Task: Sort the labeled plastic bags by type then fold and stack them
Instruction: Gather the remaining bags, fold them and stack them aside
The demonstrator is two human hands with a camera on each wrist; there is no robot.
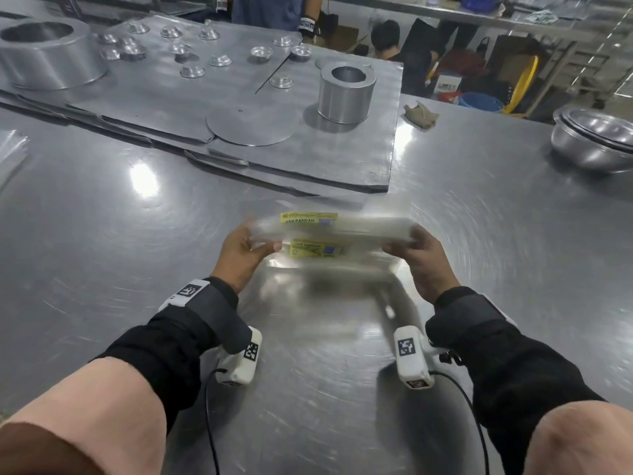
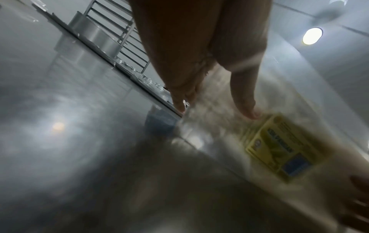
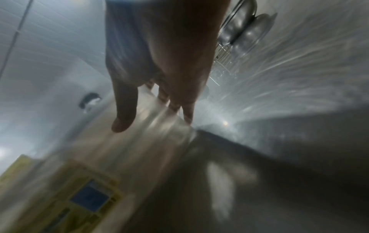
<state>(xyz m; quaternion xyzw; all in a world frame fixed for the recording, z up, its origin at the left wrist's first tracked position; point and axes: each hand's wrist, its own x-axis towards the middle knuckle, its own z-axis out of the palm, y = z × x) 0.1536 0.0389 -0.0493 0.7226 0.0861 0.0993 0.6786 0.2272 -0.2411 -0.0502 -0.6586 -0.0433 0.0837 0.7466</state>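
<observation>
On the scuffed stainless-steel table (image 1: 137, 269), at six o'clock, the left hand (image 1: 245, 257) and right hand (image 1: 419, 257) pinch opposite ends of clear yellow-labelled plastic bags (image 1: 329, 231), apparently mid-fold; next, press flat and stack.

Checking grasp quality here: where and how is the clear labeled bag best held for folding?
At its two short ends, one from each side, as the left hand and right hand do: the labeled bag is limp and long, so an end grip keeps it taut.
</observation>
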